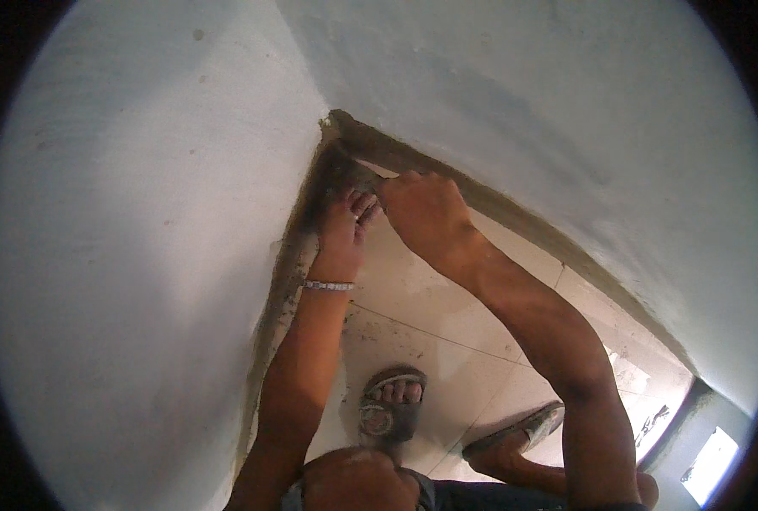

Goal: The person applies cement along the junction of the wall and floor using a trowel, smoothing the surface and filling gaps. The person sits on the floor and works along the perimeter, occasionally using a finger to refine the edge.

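My right hand (426, 209) is closed round a tool whose handle is hidden in the fist. Its flat, dark grey blade (362, 175) points into the corner where two walls meet the floor. Just beside the blade, my left hand (347, 223) has its fingers curled, with grey smears on them; whatever they hold, if anything, is hidden. Below the left hand, the wrist carries a light bracelet (328, 286). A rough brown-grey mortar strip (515, 217) runs along the foot of the right wall, and a similar dark strip (287, 260) follows the left wall.
Pale walls (140, 213) rise close on both sides. Beige floor tiles (447, 375) with dark crumbs lie between them. My sandalled foot (393, 407) rests on the tiles, the other sandal (515, 433) to its right. A bright opening (709, 467) shows at the lower right.
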Available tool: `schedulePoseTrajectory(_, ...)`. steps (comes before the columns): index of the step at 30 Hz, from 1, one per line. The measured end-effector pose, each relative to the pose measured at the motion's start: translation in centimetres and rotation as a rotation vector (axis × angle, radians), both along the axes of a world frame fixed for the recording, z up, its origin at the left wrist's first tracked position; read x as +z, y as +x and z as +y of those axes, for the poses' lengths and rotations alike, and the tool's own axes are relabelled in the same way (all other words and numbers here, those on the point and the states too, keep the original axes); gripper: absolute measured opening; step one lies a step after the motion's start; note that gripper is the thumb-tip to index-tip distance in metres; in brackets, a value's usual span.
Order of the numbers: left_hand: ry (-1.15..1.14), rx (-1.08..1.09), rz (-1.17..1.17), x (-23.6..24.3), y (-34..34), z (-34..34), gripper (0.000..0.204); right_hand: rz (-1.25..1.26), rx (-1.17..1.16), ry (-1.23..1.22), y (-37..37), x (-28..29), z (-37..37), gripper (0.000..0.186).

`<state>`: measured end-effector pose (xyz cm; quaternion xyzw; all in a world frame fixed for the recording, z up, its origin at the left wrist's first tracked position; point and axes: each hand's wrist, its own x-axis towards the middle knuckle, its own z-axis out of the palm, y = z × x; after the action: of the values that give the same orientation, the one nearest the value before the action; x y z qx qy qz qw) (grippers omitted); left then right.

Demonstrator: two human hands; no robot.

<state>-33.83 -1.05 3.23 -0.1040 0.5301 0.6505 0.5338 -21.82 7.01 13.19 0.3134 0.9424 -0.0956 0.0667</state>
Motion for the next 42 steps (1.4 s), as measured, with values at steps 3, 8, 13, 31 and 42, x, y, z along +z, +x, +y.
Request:
schedulePoseTrajectory(3,-0.021,0.004,-0.062,0.8,-0.4,0.1,0.031,-0.043,0.008,-0.087,0.4,0.9,0.7,0.013)
schedulePoseTrajectory(8,-0.071,-0.005,-0.006,1.1,0.6,0.7,0.031,-0.063,-0.042,-0.067,0.0,-0.1,0.6,0.017)
schedulePoseTrajectory(13,0.031,-0.036,-0.092,0.8,0.3,0.2,0.031,-0.113,0.000,-0.038,0.5,0.3,1.2,0.013)
schedulePoseTrajectory(31,-0.265,-0.699,1.003,3.2,1.0,-2.7,0.022,0.147,-0.373,-0.473,9.8,1.1,-3.6,0.038)
schedulePoseTrajectory(42,-0.213,-0.510,2.010,-0.2,0.4,0.6,0.028,0.202,-0.637,-0.631,20.8,1.8,-9.1,0.031)
